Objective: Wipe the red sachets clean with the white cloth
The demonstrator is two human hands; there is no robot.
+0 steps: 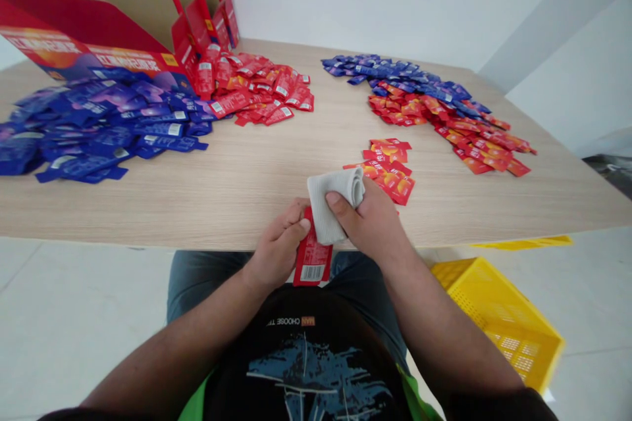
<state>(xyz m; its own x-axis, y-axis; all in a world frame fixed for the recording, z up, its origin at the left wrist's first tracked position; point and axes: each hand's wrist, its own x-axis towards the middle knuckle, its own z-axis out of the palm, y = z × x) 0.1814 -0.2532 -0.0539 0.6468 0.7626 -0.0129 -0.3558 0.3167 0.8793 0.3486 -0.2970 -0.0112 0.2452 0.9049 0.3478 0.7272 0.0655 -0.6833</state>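
Note:
My left hand (279,243) pinches the edge of a red sachet (313,256), barcode side up, at the table's front edge. A folded pale grey cloth (328,207) is gripped in my right hand (372,217), thumb on top, and covers the sachet's upper part. Just beyond my right hand lies a small group of red-orange sachets (395,181), partly hidden by the hand and cloth.
A large pile of blue sachets (113,122) and a heap of red sachets (266,89) lie at left, before red printed boxes (123,56). At right are more blue sachets (395,69) and red-orange sachets (478,138). A yellow crate (513,316) stands on the floor.

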